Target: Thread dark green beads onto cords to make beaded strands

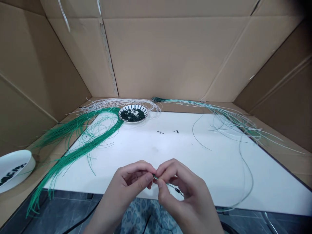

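My left hand (133,180) and my right hand (181,188) meet at the front edge of the white board, fingertips nearly touching. Thumb and forefinger of the left are pinched on a small dark piece (154,176), mostly hidden by the fingers. Against it, my right fingertips pinch a thin greenish cord (170,185). Under the right palm this cord carries a small black piece (177,190). A pale long strand (252,182) curves over the board to the right of that hand; whether it joins the held cord is hidden.
A striped dish (145,114) of tiny dark pieces stands at the back. Green strands (80,148) lie left, white strands (109,102) behind, and a tied bundle (207,104) at back right. Several loose dark bits (160,132) dot the board. A white bowl (30,162) holds black pieces. Cardboard walls surround the board.
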`<state>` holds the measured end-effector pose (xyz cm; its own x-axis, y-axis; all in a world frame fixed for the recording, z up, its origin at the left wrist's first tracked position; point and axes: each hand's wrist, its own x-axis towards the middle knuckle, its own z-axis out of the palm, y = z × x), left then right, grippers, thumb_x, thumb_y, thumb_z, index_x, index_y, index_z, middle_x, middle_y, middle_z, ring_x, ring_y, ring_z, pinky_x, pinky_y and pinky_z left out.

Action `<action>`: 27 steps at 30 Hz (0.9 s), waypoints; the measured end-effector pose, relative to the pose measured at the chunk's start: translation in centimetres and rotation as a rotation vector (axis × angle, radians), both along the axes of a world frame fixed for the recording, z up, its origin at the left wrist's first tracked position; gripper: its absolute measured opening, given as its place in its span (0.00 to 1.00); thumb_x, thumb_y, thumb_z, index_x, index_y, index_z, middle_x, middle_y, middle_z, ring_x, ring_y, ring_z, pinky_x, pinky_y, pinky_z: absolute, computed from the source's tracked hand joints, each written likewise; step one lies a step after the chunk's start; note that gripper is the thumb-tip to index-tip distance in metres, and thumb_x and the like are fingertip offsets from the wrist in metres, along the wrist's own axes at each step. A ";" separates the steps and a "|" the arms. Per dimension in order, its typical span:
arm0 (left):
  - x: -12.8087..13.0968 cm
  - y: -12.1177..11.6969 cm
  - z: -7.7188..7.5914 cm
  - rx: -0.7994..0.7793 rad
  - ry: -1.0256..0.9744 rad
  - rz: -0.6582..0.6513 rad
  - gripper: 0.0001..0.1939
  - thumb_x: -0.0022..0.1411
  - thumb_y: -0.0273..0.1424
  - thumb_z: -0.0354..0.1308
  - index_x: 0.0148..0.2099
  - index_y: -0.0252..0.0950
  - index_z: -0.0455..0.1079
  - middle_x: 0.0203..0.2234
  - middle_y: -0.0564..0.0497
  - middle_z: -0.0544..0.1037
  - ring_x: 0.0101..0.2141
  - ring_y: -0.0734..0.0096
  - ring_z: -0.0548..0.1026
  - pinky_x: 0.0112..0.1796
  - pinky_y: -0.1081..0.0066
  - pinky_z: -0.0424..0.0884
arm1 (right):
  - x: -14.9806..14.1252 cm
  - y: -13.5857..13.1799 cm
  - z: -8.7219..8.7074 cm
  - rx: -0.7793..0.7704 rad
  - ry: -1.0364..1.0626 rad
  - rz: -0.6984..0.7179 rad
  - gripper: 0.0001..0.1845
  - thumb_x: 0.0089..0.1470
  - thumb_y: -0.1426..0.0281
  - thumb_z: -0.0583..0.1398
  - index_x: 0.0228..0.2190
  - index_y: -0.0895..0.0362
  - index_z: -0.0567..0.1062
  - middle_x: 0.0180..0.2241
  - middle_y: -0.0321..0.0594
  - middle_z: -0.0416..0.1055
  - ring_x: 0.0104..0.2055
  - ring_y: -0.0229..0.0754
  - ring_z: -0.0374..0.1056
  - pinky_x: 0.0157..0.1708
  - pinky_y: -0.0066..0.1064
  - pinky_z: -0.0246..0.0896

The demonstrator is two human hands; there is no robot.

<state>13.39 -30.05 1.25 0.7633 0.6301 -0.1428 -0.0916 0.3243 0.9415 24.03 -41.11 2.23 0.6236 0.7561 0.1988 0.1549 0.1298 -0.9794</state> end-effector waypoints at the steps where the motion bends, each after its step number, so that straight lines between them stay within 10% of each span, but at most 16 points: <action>1: 0.1 -0.2 0.2 0.007 0.003 0.027 0.04 0.55 0.35 0.75 0.30 0.42 0.85 0.26 0.54 0.81 0.29 0.72 0.74 0.33 0.75 0.69 | 0.0 0.0 0.1 -0.002 0.011 -0.005 0.07 0.52 0.73 0.61 0.24 0.53 0.70 0.30 0.34 0.72 0.32 0.39 0.71 0.36 0.29 0.70; 27: 0.1 -1.2 0.5 0.129 -0.092 0.084 0.07 0.54 0.39 0.77 0.31 0.42 0.86 0.28 0.52 0.79 0.31 0.70 0.75 0.34 0.76 0.73 | -0.4 -0.3 0.0 0.022 0.246 -0.036 0.06 0.52 0.70 0.65 0.25 0.52 0.73 0.30 0.33 0.74 0.33 0.38 0.71 0.38 0.26 0.71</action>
